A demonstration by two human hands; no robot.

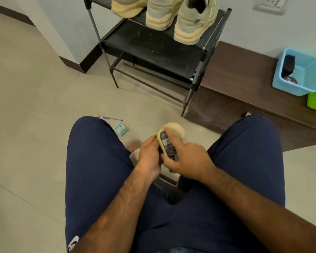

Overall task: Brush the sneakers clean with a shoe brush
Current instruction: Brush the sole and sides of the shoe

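Forearms meet between the knees. Left hand and right hand both grip the shoe brush, right index extended.

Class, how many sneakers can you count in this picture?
4. On the shoe rack: left sneaker, middle sneaker, right sneaker. Fourth sneaker: between the knees, under the shoe brush. More may be cropped above.
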